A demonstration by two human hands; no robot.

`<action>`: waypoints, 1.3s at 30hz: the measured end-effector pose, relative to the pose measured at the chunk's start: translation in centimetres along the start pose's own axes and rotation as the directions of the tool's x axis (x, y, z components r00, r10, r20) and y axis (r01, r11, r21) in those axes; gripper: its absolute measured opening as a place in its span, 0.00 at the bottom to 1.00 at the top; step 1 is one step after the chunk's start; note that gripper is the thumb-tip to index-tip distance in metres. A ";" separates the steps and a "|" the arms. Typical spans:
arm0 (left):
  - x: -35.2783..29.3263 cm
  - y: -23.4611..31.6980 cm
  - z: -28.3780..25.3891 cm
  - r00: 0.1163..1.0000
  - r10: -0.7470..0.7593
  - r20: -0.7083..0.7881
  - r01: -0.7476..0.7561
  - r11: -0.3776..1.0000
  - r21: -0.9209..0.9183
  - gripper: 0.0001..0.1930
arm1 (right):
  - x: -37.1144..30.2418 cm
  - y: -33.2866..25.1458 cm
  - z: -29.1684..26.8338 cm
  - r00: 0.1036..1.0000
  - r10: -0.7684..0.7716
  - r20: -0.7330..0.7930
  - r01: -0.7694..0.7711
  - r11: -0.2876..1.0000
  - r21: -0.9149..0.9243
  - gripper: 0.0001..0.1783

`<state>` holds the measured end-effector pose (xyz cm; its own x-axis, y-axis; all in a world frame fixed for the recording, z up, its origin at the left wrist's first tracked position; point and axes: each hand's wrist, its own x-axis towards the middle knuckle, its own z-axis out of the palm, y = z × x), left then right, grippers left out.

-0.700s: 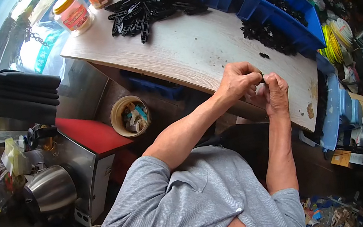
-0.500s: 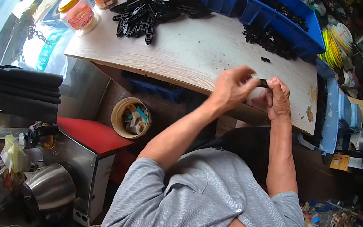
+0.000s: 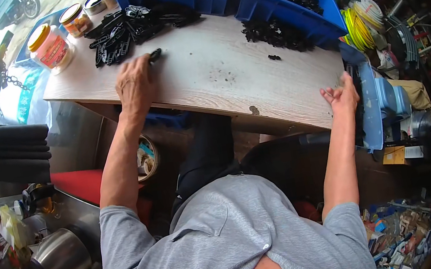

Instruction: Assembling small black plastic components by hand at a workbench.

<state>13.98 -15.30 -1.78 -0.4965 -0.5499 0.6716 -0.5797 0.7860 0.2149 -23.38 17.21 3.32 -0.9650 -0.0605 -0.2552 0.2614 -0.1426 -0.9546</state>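
Observation:
My left hand (image 3: 133, 85) is over the left part of the table, its fingers closed on one small, elongated black plastic part (image 3: 155, 55). Just beyond that hand lies a pile of similar black plastic parts (image 3: 118, 34), some with slotted frames. At the table's right edge, my right hand (image 3: 342, 96) has its thumb and fingers apart, with nothing visible in them. Beside it, a blue bin (image 3: 371, 104) hangs low along the table end, with dark parts partly visible inside.
Two blue bins (image 3: 292, 12) of black pieces line the table's back. Small black pieces (image 3: 276, 37) spill before one, near a single loose piece (image 3: 274, 57). Jars (image 3: 51, 49) stand at the far left corner. A waste bucket (image 3: 152, 155) is below the table (image 3: 200, 75).
My hands, together around a dark piece before, are now apart. The left moved far left to the pile and has a black part; the right moved to the table's right edge. The view shifted.

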 end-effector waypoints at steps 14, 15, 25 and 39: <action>1.7 5.7 3.5 0.974 0.123 0.190 -0.100 0.987 -0.126 0.11 | -4.2 2.5 9.9 0.899 0.130 0.417 0.151 0.804 -0.575 0.12; 2.0 6.0 3.5 0.973 0.140 0.182 -0.115 0.983 -0.143 0.11 | -4.1 2.4 10.2 0.887 0.127 0.444 0.202 0.758 -0.620 0.12; 2.0 6.6 2.6 0.985 0.149 0.086 -0.131 0.975 -0.181 0.14 | -4.0 2.8 11.1 0.853 0.069 0.517 0.375 0.607 -0.700 0.08; -2.4 16.7 1.5 0.940 -0.149 0.307 0.338 0.528 -0.779 0.10 | -3.8 3.2 10.9 0.854 0.063 0.516 0.399 0.556 -0.729 0.09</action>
<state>4.57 -1.29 -0.86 -0.5791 -0.7205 0.3814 0.0295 0.4490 0.8930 -18.67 6.19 2.96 -0.7968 -0.5705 -0.1992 -0.2558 0.6172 -0.7441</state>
